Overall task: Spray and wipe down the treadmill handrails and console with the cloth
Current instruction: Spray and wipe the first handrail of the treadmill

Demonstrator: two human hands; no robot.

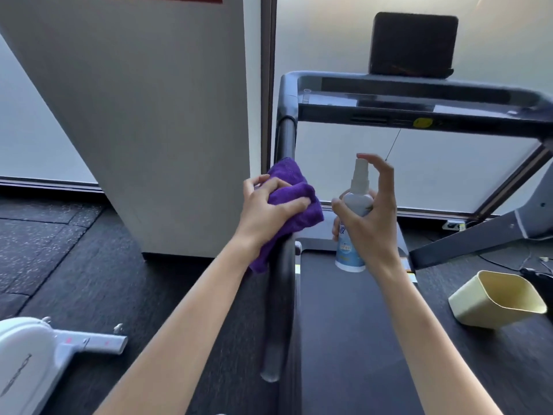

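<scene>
A bunched purple cloth (294, 187) is pressed against the treadmill's left handrail (284, 295), a dark round bar that runs from the console towards me. My left hand (266, 209) grips the cloth on the rail. Just right of it, my right hand (369, 217) holds a light-blue spray bottle (354, 205) upright, the index finger resting on its white nozzle. The console (419, 98) spans the top of the frame, with a dark tablet-like screen (414, 44) standing on it. The right handrail is out of view.
A white pillar (155, 124) stands close to the left of the handrail. The treadmill belt (353, 339) lies below my arms. A pale yellow bin (498, 299) sits at the right, another white machine (33, 357) at the lower left. Frosted glass panels back the scene.
</scene>
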